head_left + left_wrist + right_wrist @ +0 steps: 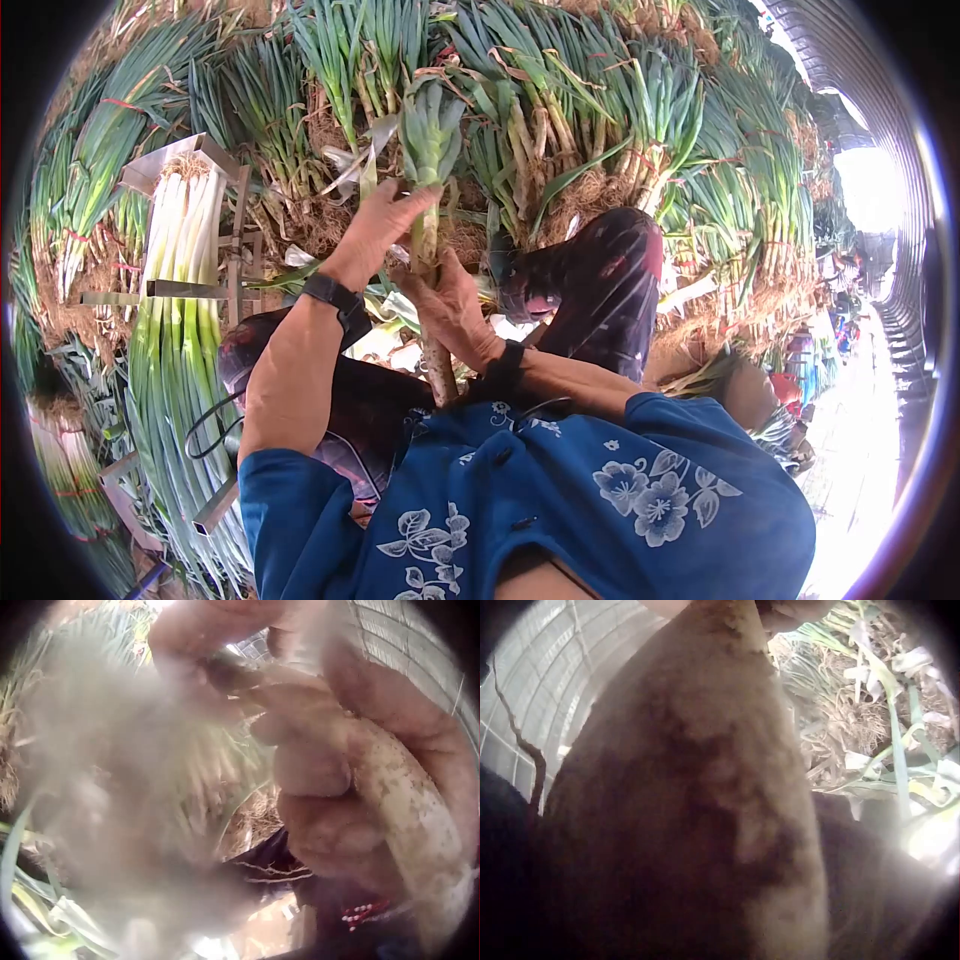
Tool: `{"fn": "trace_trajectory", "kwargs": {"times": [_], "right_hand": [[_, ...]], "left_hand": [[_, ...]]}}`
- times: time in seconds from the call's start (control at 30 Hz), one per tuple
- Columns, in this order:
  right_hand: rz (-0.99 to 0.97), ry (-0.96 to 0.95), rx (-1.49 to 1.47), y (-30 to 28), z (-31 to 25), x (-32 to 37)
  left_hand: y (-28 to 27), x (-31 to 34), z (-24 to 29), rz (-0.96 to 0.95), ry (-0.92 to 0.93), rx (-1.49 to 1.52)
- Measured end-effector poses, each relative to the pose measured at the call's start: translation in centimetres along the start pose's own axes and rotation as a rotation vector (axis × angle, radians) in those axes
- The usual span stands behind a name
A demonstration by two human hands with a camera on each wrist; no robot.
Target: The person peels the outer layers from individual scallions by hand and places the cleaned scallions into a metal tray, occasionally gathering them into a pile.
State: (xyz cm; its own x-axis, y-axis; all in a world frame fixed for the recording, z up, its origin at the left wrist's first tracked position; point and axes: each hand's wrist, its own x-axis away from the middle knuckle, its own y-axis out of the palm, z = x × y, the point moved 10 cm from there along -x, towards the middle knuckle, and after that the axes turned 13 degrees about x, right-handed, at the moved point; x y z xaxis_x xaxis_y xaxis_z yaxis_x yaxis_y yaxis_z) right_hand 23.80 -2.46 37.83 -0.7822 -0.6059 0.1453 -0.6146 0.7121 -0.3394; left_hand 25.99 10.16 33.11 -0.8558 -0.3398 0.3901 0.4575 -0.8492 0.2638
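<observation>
A leek with a soil-marked stalk and green leaves stands upright before the person's chest in the head view. The left hand holds it just under the leaves, thumb across the stalk. Lower down, the right hand grips the stalk, whose lower end reaches the lap. In the left wrist view, the curled fingers of the right hand wrap the dirt-stained stalk, with blurred left-hand fingers above. The stalk fills much of the right wrist view, close and dark.
Leek bundles with earthy roots line the back and sides. At left, cleaned white leeks lie in a metal frame. The person's knee rises on the right. Loose leaves and peelings lie between the legs.
</observation>
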Motion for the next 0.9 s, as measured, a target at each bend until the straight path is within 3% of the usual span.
{"fn": "trace_trajectory", "kwargs": {"times": [0.03, 0.13, 0.3, 0.33, 0.4, 0.43, 0.53, 0.63, 0.7, 0.8, 0.83, 0.9], "right_hand": [[-0.006, 0.032, 0.033, 0.7, 1.9, -0.2], [-0.117, 0.058, 0.181, 1.8, 0.9, 0.7], [0.006, -0.353, 0.175, 2.7, -5.0, 2.4], [-0.102, -0.263, 0.054, 3.5, -4.2, 2.1], [-0.363, -0.086, -0.186, 5.8, -3.5, 1.5], [-0.450, 0.036, -0.367, 7.5, -1.9, 1.1], [-0.429, 0.061, -0.331, 7.1, -2.7, 0.3], [-0.330, 0.084, -0.371, 6.9, -0.8, -2.0], [-0.381, 0.051, -0.257, 6.4, -1.3, -2.7], [-0.324, 0.008, -0.247, 6.3, -0.8, -3.9], [-0.308, 0.034, -0.268, 6.3, -0.8, -3.9], [-0.317, 0.122, -0.332, 6.7, -0.7, -3.5]], "left_hand": [[-0.5, -0.4, -0.9, 0.029, -0.089, 0.116], [-1.1, 0.0, 0.2, 0.003, 0.008, 0.259], [-1.7, 6.2, 8.0, 0.039, 0.302, 0.550], [-2.2, 6.7, 8.9, -0.006, 0.340, 0.527], [-4.5, 6.8, 9.4, 0.196, 0.384, 0.617], [-7.0, 4.9, 8.2, 0.187, 0.374, 0.597], [-7.8, 4.8, 9.3, 0.131, 0.388, 0.703], [-9.5, 3.1, 8.3, 0.192, 0.399, 0.618], [-8.9, 4.0, 8.7, 0.232, 0.410, 0.652], [-9.5, 4.9, 9.8, 0.286, 0.438, 0.286], [-10.2, 5.0, 10.7, 0.350, 0.619, 0.124], [-11.0, 5.8, 11.3, 0.539, 0.702, -0.225]]}}
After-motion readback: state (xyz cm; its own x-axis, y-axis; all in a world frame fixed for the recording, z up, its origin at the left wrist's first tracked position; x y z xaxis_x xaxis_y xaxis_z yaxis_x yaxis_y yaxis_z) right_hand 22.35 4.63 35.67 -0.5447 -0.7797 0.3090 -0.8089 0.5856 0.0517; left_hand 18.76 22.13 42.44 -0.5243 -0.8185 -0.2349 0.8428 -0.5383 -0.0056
